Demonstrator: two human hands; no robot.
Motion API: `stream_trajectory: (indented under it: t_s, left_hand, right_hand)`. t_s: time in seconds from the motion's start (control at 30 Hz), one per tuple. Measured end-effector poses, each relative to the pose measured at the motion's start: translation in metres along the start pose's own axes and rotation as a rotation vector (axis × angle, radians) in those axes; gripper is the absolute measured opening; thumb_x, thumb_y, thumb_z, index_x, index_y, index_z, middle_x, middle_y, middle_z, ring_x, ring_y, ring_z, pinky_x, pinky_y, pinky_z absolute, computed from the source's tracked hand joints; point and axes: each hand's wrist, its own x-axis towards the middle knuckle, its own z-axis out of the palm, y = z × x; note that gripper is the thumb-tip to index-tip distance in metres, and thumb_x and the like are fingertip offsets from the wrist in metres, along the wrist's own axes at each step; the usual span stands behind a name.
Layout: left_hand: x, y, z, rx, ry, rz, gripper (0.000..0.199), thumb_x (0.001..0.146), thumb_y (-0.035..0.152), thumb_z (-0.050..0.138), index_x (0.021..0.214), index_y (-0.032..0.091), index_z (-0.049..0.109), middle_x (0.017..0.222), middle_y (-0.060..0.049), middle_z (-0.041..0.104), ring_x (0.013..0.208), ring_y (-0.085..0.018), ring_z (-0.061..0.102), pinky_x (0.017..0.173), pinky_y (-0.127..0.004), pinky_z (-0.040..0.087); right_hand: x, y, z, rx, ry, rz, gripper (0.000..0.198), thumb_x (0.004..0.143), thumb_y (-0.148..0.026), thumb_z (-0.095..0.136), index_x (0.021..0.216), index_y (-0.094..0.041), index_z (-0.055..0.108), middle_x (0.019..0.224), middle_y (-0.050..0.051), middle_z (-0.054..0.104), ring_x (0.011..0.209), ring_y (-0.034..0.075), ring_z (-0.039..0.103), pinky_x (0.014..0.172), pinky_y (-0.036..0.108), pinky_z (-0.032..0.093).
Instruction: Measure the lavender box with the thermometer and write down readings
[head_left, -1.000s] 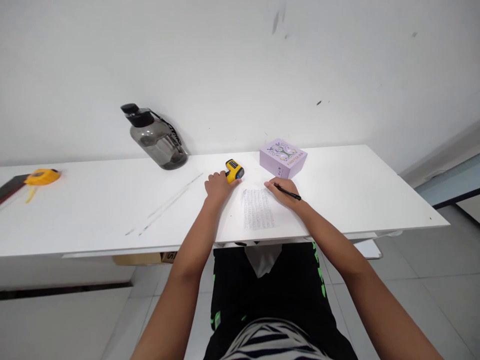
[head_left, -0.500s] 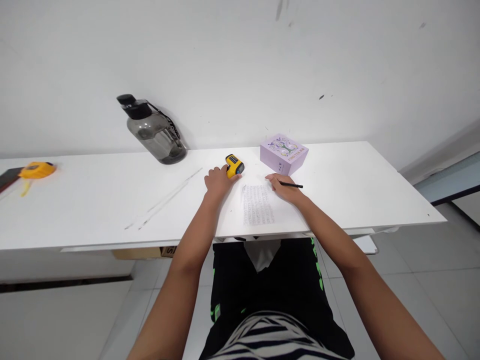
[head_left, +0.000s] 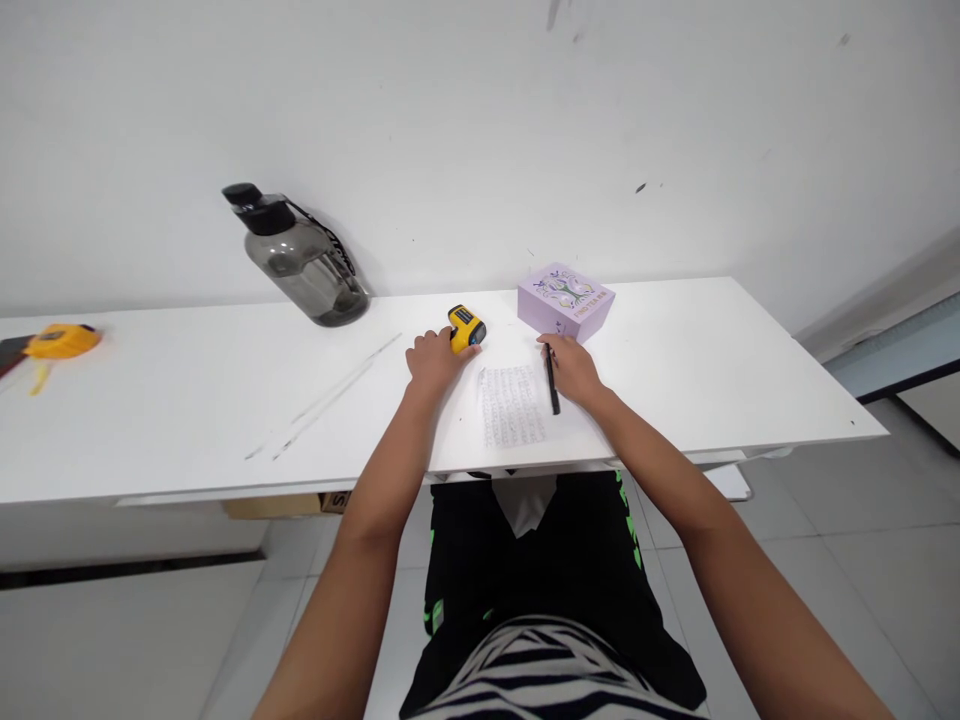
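Note:
My left hand (head_left: 433,360) is wrapped round a yellow-and-black handheld meter (head_left: 466,329) with a small dark screen, low on the white table; the hand hides its handle. In my right hand (head_left: 571,366) is a black pen (head_left: 553,380), pinched near its upper end and pointing down toward me. A sheet of paper (head_left: 513,405) covered in lines of handwriting lies between the hands, just left of the pen. Behind my right hand, close to the fingers, sits a lilac box (head_left: 566,298) with a printed lid.
A grey see-through water bottle (head_left: 306,265) with a black cap stands near the wall at the back left. Farther left lies an orange tape measure (head_left: 64,341) beside a dark object cut off by the frame. The white table (head_left: 720,380) ends at the right.
The pen in my right hand has swung from lying sideways to the right to pointing down toward me. My right hand has lifted slightly; my left hand keeps hold of the meter.

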Motion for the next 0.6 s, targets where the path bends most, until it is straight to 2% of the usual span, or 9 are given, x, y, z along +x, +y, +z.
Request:
stream_trajectory:
  t_s: [0.1,0.2,0.27,0.37,0.47,0.53,0.6]
  left_hand:
    - [0.0,0.0,0.0,-0.005,0.0,-0.001,0.073,0.083,0.073,0.054,0.139,0.026,0.057,0.133,-0.016,0.064,0.125,-0.039,0.054,0.098,-0.047,0.044]
    - [0.0,0.0,0.0,-0.006,0.001,0.002,0.072,0.084,0.072,0.054,0.138,0.026,0.058,0.132,-0.016,0.064,0.124,-0.039,0.054,0.097,-0.047,0.044]
    - [0.0,-0.001,0.001,-0.011,0.005,0.001,0.071,0.084,0.072,0.054,0.137,0.026,0.058,0.131,-0.016,0.064,0.124,-0.039,0.055,0.098,-0.047,0.044]
    - [0.001,-0.001,0.001,-0.013,0.001,0.001,0.071,0.084,0.072,0.054,0.137,0.026,0.058,0.131,-0.016,0.064,0.125,-0.039,0.055,0.098,-0.048,0.043]
    - [0.001,-0.002,0.002,-0.011,-0.004,0.001,0.072,0.084,0.074,0.053,0.139,0.027,0.057,0.133,-0.015,0.064,0.125,-0.039,0.054,0.098,-0.047,0.043]
    - [0.001,-0.002,0.002,-0.007,0.001,-0.007,0.073,0.084,0.074,0.053,0.139,0.027,0.057,0.134,-0.016,0.064,0.126,-0.038,0.054,0.099,-0.047,0.043]
    - [0.001,-0.002,0.002,-0.001,0.003,-0.014,0.074,0.083,0.074,0.053,0.139,0.026,0.057,0.134,-0.016,0.064,0.126,-0.038,0.055,0.099,-0.046,0.044]
  right_hand:
    - [0.001,0.001,0.003,-0.003,-0.03,-0.023,0.047,0.091,-0.016,0.042,0.134,-0.017,0.06,0.111,0.015,0.074,0.104,0.032,0.064,0.095,0.049,0.052]
    - [0.001,-0.002,0.002,0.023,-0.011,-0.055,0.049,0.094,-0.018,0.037,0.139,-0.015,0.056,0.114,0.016,0.072,0.105,0.03,0.065,0.097,0.049,0.052]
    - [0.001,-0.004,-0.002,0.018,0.064,-0.074,0.045,0.097,-0.023,0.036,0.135,-0.016,0.059,0.115,0.017,0.07,0.107,0.031,0.065,0.099,0.049,0.052]
    - [0.002,-0.003,-0.01,-0.033,0.254,-0.046,0.04,0.099,-0.033,0.039,0.127,-0.017,0.064,0.123,0.019,0.063,0.119,0.034,0.06,0.105,0.051,0.048]
    - [0.005,0.007,-0.019,-0.101,0.471,0.06,0.046,0.096,-0.041,0.049,0.135,-0.02,0.057,0.146,0.021,0.044,0.137,0.039,0.048,0.112,0.059,0.042]
    - [0.008,0.018,-0.021,-0.125,0.558,0.106,0.065,0.091,-0.051,0.058,0.149,-0.024,0.043,0.161,0.02,0.023,0.148,0.041,0.034,0.115,0.064,0.036]
    - [0.013,0.029,-0.02,-0.102,0.573,0.145,0.09,0.084,-0.061,0.067,0.157,-0.028,0.026,0.168,0.019,0.005,0.155,0.044,0.02,0.116,0.069,0.031]
